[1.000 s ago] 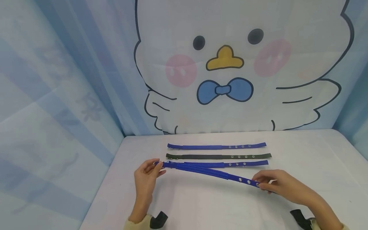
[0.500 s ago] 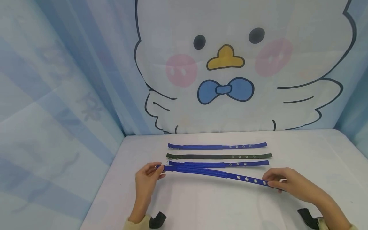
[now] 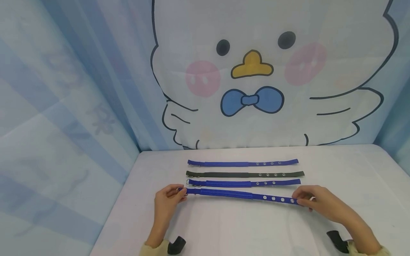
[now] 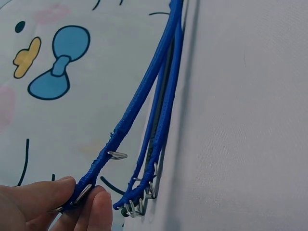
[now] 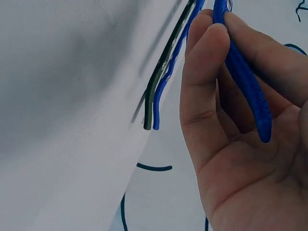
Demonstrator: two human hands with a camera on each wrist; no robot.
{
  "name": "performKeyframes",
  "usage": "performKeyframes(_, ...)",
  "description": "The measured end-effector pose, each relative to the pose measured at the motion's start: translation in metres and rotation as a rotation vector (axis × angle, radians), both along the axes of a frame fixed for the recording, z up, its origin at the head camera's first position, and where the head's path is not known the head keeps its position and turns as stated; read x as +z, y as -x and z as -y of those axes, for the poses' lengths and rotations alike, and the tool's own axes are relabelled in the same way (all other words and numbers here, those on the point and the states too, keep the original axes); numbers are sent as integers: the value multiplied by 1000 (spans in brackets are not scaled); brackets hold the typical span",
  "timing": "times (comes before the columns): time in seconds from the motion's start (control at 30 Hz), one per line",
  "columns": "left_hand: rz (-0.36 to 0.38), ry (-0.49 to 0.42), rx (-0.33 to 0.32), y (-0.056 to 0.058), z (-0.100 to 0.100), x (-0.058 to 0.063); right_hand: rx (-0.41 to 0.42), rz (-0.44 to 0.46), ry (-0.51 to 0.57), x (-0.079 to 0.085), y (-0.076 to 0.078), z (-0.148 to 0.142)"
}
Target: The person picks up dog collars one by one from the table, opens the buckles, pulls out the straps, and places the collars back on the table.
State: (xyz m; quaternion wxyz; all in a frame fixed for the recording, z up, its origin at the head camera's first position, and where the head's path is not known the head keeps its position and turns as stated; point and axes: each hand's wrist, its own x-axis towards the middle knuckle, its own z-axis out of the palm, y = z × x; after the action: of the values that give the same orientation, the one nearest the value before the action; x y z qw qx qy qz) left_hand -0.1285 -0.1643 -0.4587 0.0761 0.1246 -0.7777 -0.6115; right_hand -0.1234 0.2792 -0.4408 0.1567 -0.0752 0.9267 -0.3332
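A blue pet collar with metal eyelets stretches between both hands, sloping slightly down to the right in the head view. My left hand pinches its buckle end; metal hardware stands out from the strap in the left wrist view. With thumb and fingers, my right hand pinches the eyelet end, and the strap's tail runs down inside the palm. Just beyond lies another blue collar, then a dark green collar, then a third blue one, roughly parallel on the table.
A white cloth covers the table. Behind its back edge hangs a curtain with a cartoon bird print, and a blue-striped curtain borders the left side. Black straps show at both wrists.
The held collar has come nearer the viewer at its left end and levelled out, no longer overlapping the collar behind it. My right hand has shifted right, then slightly back left.
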Motion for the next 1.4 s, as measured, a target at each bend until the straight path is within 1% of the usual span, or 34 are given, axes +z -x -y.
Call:
performKeyframes(0.1, 2, -8, -6, 1, 0, -2, 1, -30, -1, -1, 2, 0)
performKeyframes(0.23, 26, 17, -8, 3, 2, -6, -20, -61, -4, -2, 4, 0)
performKeyframes(0.4, 74, 41, -18, 5, 4, -12, -51, -69, 0, -4, 8, 0)
performKeyframes(0.53, 82, 39, -36, 6, 5, -17, -63, -61, 4, -6, 10, -1)
performKeyframes(0.77, 129, 38, -25, 9, 6, -23, -91, -62, -4, -12, 11, 0)
performKeyframes(1.03, 143, 53, -55, 11, 8, -29, -88, -75, -29, -17, 14, -1)
performKeyframes(1.17, 125, 49, -82, 10, 9, -30, -91, -79, -43, -19, 15, -1)
performKeyframes(1.3, 103, 44, -82, 10, 9, -30, -95, -74, -55, -19, 15, -2)
performKeyframes(1.4, 94, 59, -60, 9, 9, -28, -92, -82, -59, -17, 13, -2)
